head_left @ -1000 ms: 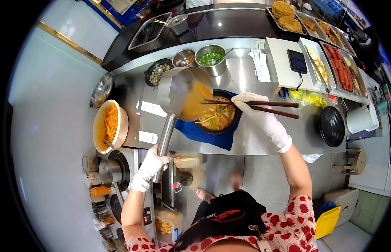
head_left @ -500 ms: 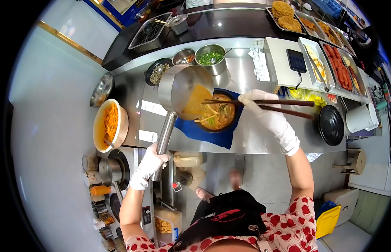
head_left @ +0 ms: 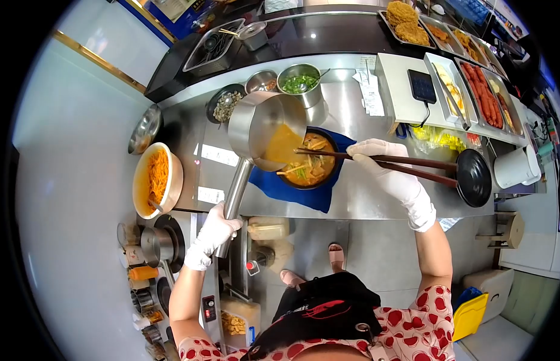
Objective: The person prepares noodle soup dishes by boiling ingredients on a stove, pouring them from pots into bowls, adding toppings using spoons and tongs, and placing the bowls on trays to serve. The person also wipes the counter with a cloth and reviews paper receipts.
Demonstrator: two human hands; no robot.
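My left hand [head_left: 215, 230], in a white glove, is closed around the handle of a steel saucepan [head_left: 247, 126]. The pan tilts to the right with orange broth at its lower side, its rim over the edge of a dark bowl [head_left: 334, 174]. Inside the bowl are orange broth [head_left: 310, 171], pale strips and green bits. Gloved too, my right hand [head_left: 385, 165] grips a pair of long brown chopsticks [head_left: 421, 161], their tips over the bowl near the pan's rim. Beneath the bowl lies a blue cloth [head_left: 292, 195].
Behind the pan stand a pot of chopped greens [head_left: 300, 84], a small steel bowl [head_left: 261, 82] and a dish of shellfish-like pieces [head_left: 227, 107]. A tub of orange shreds [head_left: 172, 186] is left; black plates [head_left: 474, 178] and sausage trays [head_left: 481, 96] are right.
My right hand has shifted slightly right and down, drawing the chopsticks back a little, with their tips lower. The saucepan stays tilted in nearly the same place.
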